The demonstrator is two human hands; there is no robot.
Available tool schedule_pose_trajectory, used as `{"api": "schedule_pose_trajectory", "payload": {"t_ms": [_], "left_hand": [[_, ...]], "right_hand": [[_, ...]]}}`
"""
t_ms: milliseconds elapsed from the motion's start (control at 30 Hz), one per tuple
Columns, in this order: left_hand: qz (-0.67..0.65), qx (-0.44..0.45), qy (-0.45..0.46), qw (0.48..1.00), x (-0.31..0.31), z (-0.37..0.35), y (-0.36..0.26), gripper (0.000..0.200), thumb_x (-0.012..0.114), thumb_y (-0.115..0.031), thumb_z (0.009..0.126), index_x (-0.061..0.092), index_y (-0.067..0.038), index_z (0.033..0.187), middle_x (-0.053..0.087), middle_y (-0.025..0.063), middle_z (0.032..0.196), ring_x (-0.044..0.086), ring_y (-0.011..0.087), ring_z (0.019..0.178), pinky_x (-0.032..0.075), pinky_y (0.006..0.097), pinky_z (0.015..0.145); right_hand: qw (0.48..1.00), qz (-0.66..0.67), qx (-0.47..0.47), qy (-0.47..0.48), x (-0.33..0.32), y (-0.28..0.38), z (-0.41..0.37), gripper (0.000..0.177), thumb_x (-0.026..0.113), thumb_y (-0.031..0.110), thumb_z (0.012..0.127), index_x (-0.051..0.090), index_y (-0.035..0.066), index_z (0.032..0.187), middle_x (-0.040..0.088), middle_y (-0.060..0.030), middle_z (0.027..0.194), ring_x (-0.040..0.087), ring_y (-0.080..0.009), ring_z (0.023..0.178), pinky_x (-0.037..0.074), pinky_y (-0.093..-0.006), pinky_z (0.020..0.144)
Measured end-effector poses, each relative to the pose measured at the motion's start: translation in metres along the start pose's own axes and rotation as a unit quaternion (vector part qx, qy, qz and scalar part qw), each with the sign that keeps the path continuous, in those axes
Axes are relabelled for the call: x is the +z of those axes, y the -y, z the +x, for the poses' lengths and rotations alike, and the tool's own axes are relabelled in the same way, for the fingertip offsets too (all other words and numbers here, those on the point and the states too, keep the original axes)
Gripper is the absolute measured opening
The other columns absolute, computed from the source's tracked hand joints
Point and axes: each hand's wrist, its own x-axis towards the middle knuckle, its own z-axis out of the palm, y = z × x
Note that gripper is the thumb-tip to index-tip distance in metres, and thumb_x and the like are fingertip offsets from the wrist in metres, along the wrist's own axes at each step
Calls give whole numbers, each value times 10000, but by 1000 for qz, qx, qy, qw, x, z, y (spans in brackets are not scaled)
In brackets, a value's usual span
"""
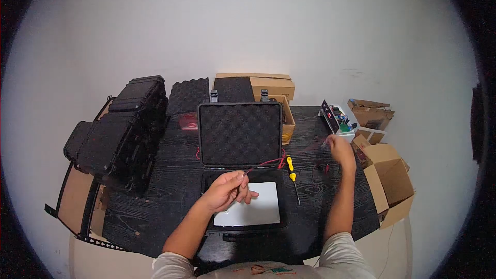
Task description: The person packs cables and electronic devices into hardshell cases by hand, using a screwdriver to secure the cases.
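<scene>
One red wire [268, 161] is pinched by the left hand [227, 190] over the open case [240, 134], its blurred far stretch seemingly pinched by the right hand [341, 151] off the case's right side, perhaps to hold it spread out, screwdriver [293, 177] lying right of the case within reach

A plain pale-grey wall [248, 31], softly lit, spans ten to two o'clock. A black wood-grain table [170, 196] stretches toward six; pale floor [398, 253] shows at five.
</scene>
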Motion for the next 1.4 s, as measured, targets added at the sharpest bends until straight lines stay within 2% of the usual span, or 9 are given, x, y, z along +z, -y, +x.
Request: {"api": "schedule_pose_trajectory", "payload": {"t_ms": [100, 333, 400, 567, 800, 933, 1067, 1333, 1400], "left_hand": [[27, -10, -1, 1000, 0, 0, 0, 365, 422, -355, 1148, 534, -100, 912, 547, 30, 625, 645, 196, 679, 521, 486, 1043], [109, -12, 6, 994, 2, -1, 3, 366, 446, -340, 1143, 579, -50, 963, 620, 56, 698, 641, 177, 670, 537, 394, 964], [135, 1, 12, 991, 0, -1, 5, 359, 465, -330, 1140, 599, -37, 982, 637, 60, 724, 635, 165, 666, 541, 358, 889], [185, -10, -39, 982, 7, -2, 1, 336, 509, -302, 1130, 638, -16, 1013, 636, 46, 734, 615, 129, 658, 517, 301, 685], [191, -21, -29, 981, 0, -2, 5, 327, 509, -274, 1131, 649, -16, 987, 619, 32, 735, 604, 125, 662, 520, 307, 678], [162, 15, -45, 986, -1, 1, 9, 316, 506, -267, 1131, 655, -14, 1013, 630, 29, 759, 606, 119, 702, 524, 313, 703], [237, 28, -57, 969, 6, 1, 4, 284, 537, -229, 1117, 688, 11, 1096, 657, 29, 797, 618, 108, 758, 529, 295, 744], [310, 39, -72, 947, 7, 3, 11, 248, 633, -159, 1066, 744, 14, 1204, 766, 49, 941, 651, 83, 821, 540, 263, 752], [325, 46, -76, 941, 4, 3, 13, 245, 633, -151, 1064, 741, 17, 1206, 771, 53, 955, 652, 81, 822, 537, 257, 747]], "right_hand": [[990, -47, -3, 130, -9, 31, -23, 537, 756, 158, 853, 645, 41, 1365, 670, -219, 1356, 628, -380, 1280, 477, -435, 1130], [866, 264, -372, 206, -16, 159, -62, 610, 727, 122, 866, 569, 44, 1450, 643, -196, 1407, 627, -347, 1296, 491, -445, 1090], [863, 267, -370, 219, -2, 177, -68, 559, 691, 156, 922, 559, 47, 1455, 613, -208, 1449, 618, -368, 1306, 487, -446, 1102], [864, 314, -341, 195, 17, 189, -64, 198, 604, 85, 994, 728, 25, 1135, 755, -130, 925, 739, -241, 827, 571, -375, 776], [899, 390, -188, 57, -6, 157, -59, 217, 594, 17, 974, 751, 2, 1123, 747, -87, 936, 673, -132, 826, 535, -285, 748], [920, 327, -208, -53, -13, 133, -49, 197, 640, 49, 978, 751, -15, 1127, 767, -133, 965, 711, -188, 843, 555, -320, 778], [963, 227, -137, 54, -24, 126, -50, 241, 698, 90, 941, 746, 5, 1162, 771, -153, 1066, 750, -254, 948, 570, -333, 845], [858, 252, -419, 158, 9, 160, -62, 437, 782, 188, 889, 702, 38, 1291, 711, -166, 1272, 704, -308, 1137, 559, -412, 974], [851, 287, -386, 209, 12, 166, -65, 324, 769, 198, 906, 734, 34, 1183, 757, -146, 1135, 736, -259, 1007, 568, -381, 863]]}}
